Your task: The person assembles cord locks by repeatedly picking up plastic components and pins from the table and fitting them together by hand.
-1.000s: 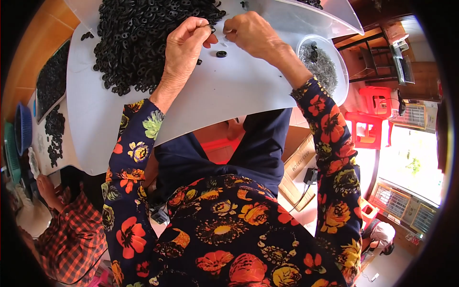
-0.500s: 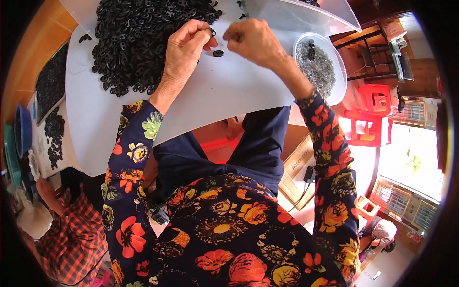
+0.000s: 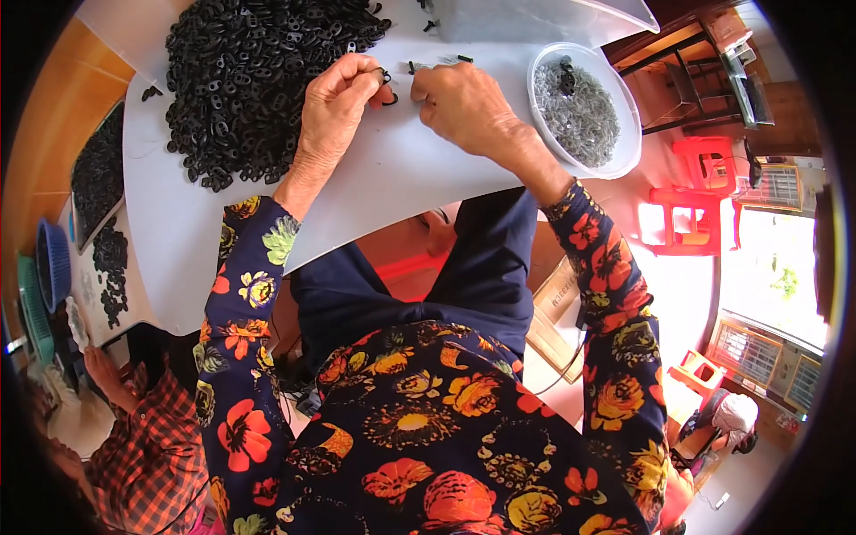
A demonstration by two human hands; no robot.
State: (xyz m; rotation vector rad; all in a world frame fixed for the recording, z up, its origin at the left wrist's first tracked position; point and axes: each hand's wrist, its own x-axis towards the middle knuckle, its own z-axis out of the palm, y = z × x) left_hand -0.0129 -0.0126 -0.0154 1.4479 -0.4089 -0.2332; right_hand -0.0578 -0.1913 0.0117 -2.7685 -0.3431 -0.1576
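Note:
My left hand [image 3: 341,96] is closed in a pinch around a small black two-hole oval piece [image 3: 384,75] at its fingertips. A second black piece [image 3: 390,99] shows just under those fingers; I cannot tell if it is held or lies on the table. To the right, my right hand [image 3: 465,102] is closed, its fingertips a short gap from the left ones; what it holds, if anything, is hidden. A large heap of the black pieces [image 3: 241,80] spreads left of my left hand. Right of my right hand stands a round clear tub [image 3: 631,138] of small clear parts.
The pale table [image 3: 392,169] curves toward my lap. Behind my right hand lies a small black part [image 3: 465,59] near thin clear bits. A clear plastic bin [image 3: 535,22] stands at the back. At left, a person's checked sleeve [image 3: 147,446] is near a blue basket [image 3: 53,267]. Red stools [image 3: 682,218] stand right.
The view has shifted slightly. My right hand has come a little nearer to me, uncovering small parts behind it. The loose black piece now appears closer to my left fingertips.

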